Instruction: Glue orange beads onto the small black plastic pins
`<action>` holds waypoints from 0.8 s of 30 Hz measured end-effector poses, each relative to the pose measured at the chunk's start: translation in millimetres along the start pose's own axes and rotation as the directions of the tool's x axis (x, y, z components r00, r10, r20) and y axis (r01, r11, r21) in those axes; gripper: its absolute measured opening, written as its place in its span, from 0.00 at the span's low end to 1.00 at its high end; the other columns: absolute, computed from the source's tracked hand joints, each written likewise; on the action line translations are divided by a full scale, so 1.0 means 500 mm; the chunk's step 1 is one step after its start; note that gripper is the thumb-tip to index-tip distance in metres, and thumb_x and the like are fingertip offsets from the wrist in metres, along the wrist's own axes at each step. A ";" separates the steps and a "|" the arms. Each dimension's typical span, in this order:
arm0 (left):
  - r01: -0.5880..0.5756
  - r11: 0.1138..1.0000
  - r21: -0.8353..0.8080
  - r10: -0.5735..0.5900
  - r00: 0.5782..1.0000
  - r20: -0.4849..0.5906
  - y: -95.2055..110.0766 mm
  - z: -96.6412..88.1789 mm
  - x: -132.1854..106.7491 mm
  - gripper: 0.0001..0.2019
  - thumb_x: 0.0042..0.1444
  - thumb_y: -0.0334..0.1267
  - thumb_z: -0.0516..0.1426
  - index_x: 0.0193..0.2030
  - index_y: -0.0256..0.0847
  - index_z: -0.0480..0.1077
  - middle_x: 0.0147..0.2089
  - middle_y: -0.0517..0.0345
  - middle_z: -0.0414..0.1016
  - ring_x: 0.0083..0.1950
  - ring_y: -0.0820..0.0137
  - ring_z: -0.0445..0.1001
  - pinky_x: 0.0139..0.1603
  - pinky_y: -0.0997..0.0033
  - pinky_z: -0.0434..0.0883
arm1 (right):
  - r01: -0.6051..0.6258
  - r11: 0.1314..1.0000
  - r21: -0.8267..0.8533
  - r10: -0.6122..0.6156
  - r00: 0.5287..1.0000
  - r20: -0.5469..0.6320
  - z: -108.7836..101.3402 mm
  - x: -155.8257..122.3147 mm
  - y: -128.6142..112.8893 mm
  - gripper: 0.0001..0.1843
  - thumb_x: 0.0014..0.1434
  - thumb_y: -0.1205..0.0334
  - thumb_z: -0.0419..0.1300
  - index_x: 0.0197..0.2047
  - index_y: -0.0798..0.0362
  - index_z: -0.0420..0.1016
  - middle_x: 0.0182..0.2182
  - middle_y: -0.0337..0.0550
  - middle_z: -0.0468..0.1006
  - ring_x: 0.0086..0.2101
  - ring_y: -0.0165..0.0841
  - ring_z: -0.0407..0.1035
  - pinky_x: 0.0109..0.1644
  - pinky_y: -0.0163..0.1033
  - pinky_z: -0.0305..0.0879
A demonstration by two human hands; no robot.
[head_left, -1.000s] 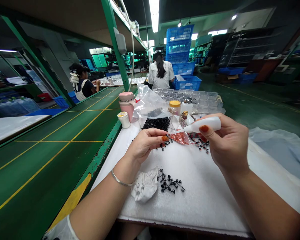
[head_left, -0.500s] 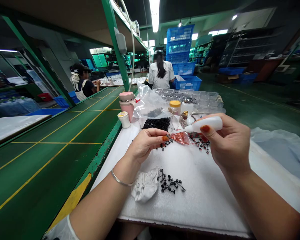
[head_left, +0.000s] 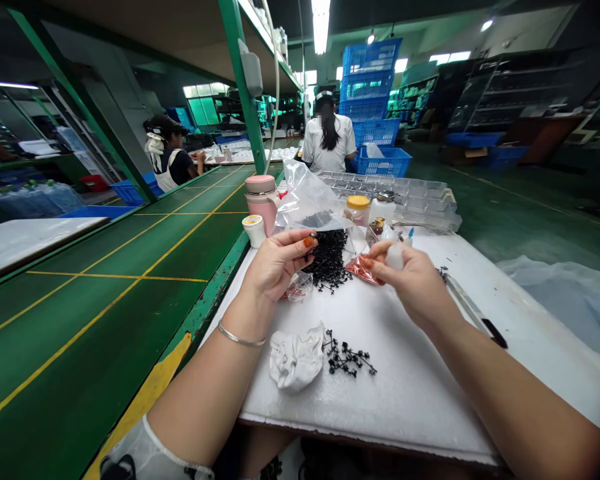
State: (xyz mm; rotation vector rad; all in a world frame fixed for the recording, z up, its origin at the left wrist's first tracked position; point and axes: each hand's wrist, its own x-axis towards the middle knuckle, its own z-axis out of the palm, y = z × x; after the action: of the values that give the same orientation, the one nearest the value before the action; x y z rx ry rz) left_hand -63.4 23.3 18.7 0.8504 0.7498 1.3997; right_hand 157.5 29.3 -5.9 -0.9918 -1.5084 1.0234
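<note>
My left hand (head_left: 279, 262) is pinched on a tiny black part, held just over the heap of small black parts (head_left: 329, 261) on the white foam mat (head_left: 410, 373). My right hand (head_left: 407, 279) is closed round a small white squeeze bottle (head_left: 395, 255), its tip pointing up, beside a small bag of red pieces (head_left: 363, 268). A few black twig-like parts (head_left: 349, 358) and a crumpled white cloth (head_left: 296, 361) lie nearer to me on the mat.
A pink flask (head_left: 263, 199), a small white cup (head_left: 255, 231), a clear plastic bag (head_left: 311, 202), jars (head_left: 359, 208) and clear trays (head_left: 405, 193) stand behind. A green conveyor (head_left: 105, 280) runs left. Tweezers (head_left: 473, 308) lie right. Two people work farther along; blue crates (head_left: 371, 87) are stacked behind.
Both hands moved away from me toward the black heap. The right hand turned the white bottle from lying sideways to tip-up and drew it in. The camera shifted slightly.
</note>
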 end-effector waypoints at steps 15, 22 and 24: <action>-0.193 0.967 -0.167 0.171 0.976 -0.135 0.045 -0.061 0.025 0.08 0.46 0.24 0.65 0.34 0.36 0.77 0.29 0.61 0.79 0.27 0.79 0.74 0.31 0.80 0.71 | 0.237 0.614 -0.753 0.041 0.943 0.330 0.186 0.048 0.026 0.09 0.54 0.64 0.60 0.31 0.50 0.83 0.32 0.47 0.84 0.33 0.39 0.75 0.34 0.38 0.59; -0.200 0.964 -0.174 0.183 0.977 -0.111 0.040 -0.069 0.032 0.08 0.46 0.25 0.66 0.34 0.37 0.78 0.30 0.61 0.79 0.27 0.80 0.74 0.31 0.80 0.70 | 0.269 0.564 -0.781 0.060 0.929 0.364 0.201 0.037 0.039 0.17 0.49 0.73 0.58 0.38 0.49 0.84 0.38 0.49 0.84 0.40 0.41 0.74 0.38 0.38 0.59; -0.198 0.966 -0.169 0.181 0.978 -0.106 0.038 -0.068 0.031 0.08 0.45 0.26 0.66 0.34 0.37 0.78 0.30 0.61 0.79 0.28 0.80 0.73 0.31 0.80 0.70 | 0.272 0.588 -0.762 0.060 0.924 0.377 0.196 0.039 0.039 0.14 0.50 0.72 0.57 0.36 0.50 0.82 0.37 0.47 0.83 0.39 0.39 0.74 0.38 0.37 0.58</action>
State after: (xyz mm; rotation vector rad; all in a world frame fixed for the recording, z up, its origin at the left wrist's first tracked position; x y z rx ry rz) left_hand -101.5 40.5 18.4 0.7367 0.6111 1.6590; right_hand 59.7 42.6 -30.9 -1.3394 -2.4333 0.3800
